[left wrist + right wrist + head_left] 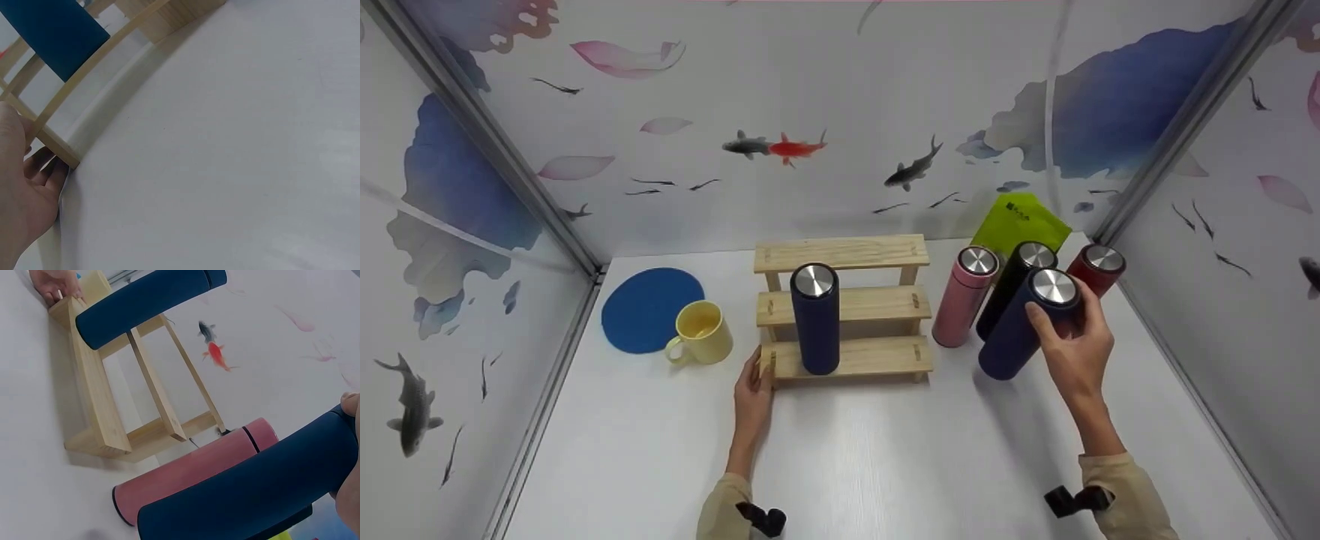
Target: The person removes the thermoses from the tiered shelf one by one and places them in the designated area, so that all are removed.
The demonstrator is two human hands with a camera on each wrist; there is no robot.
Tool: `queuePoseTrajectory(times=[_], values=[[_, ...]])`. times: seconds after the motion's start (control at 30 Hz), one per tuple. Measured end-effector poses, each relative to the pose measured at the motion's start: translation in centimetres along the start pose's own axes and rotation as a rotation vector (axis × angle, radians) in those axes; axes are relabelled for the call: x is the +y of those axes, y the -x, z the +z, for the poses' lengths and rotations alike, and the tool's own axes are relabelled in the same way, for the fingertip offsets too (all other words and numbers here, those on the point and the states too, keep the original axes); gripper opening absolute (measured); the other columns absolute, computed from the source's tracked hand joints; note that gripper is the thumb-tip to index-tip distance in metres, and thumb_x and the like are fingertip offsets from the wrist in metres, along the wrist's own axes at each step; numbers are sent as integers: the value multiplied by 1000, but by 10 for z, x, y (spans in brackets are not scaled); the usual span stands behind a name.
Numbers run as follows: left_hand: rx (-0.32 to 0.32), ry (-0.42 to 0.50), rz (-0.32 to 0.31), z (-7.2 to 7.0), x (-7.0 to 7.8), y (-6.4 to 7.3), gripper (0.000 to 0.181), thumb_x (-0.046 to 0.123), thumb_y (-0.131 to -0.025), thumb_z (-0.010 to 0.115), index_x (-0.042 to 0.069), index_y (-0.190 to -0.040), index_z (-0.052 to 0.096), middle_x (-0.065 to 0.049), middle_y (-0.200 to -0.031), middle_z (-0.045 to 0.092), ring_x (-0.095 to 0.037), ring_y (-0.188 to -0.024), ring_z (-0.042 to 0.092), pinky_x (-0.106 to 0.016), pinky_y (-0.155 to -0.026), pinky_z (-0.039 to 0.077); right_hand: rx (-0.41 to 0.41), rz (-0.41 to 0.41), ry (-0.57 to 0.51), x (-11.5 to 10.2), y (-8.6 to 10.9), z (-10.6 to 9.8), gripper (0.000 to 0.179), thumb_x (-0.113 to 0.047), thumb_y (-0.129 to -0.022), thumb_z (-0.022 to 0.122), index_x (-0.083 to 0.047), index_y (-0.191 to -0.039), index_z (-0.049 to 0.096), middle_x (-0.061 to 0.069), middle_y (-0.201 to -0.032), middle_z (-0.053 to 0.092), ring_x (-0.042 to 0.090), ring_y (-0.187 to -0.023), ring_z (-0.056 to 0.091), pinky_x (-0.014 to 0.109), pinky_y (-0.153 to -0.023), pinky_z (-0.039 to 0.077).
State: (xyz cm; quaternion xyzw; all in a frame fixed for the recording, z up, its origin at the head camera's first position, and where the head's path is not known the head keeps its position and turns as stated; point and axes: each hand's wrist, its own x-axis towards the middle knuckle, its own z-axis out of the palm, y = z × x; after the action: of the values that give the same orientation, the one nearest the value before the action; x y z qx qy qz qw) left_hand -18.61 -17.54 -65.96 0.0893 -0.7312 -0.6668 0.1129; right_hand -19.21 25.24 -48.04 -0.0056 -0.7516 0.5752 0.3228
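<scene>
Tan sleeves (1129,491) extend before a stepped wooden rack (877,358). To the rack's right, a person's right hand (1076,349) wraps thumb and fingers around the upper part of a navy bottle (1011,341); the left hand (754,382) grips the rack's left end. Another blue bottle (819,326) stands on the rack's lowest step. Pink (960,300), black (1006,296) and red bottles are right of the rack, a yellow mug (709,343) left.

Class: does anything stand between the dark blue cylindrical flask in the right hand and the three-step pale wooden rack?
Partly: a pink cylindrical flask with a silvery lid stands right of the wooden rack, set back from its front. Along the front, nothing visible blocks the held blue flask.
</scene>
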Motion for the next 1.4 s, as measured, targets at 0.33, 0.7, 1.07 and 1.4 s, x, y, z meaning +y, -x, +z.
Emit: queuePoseTrajectory(times=[0.33, 0.7, 1.07, 1.4], values=[[-6, 25, -31, -2, -2, 1, 49, 11, -107, 50, 1, -154, 39, -20, -161, 38, -37, -150, 36, -47, -120, 37, 61, 12, 65, 14, -4, -24, 61, -4, -86, 79, -3, -142, 55, 7, -134, 63, 6, -124, 60, 15, -106, 47], [2, 10, -50, -2, -2, 1, 50, 13, -107, 51, 4, -155, 40, -19, -160, 40, -36, -149, 38, -48, -117, 41, 125, 81, 150, 31, -12, -48, 58, -14, -88, 80, -5, -140, 57, 13, -135, 63, 13, -128, 60, 20, -110, 47], [-9, 9, -31, -1, -2, 0, 52, 15, -107, 52, 2, -155, 39, -22, -157, 42, -37, -147, 40, -48, -119, 40, 197, 142, 183, 51, -20, -66, 62, -19, -88, 79, -6, -143, 54, 13, -136, 60, 14, -126, 60, 22, -110, 47], [0, 8, -24, -1, -1, 0, 50, 11, -106, 53, 2, -153, 41, -22, -155, 45, -36, -144, 45, -37, -111, 49, 240, 176, 194, 68, -30, -76, 63, -21, -88, 79, -4, -143, 53, 13, -137, 59, 16, -131, 58, 23, -113, 45]])
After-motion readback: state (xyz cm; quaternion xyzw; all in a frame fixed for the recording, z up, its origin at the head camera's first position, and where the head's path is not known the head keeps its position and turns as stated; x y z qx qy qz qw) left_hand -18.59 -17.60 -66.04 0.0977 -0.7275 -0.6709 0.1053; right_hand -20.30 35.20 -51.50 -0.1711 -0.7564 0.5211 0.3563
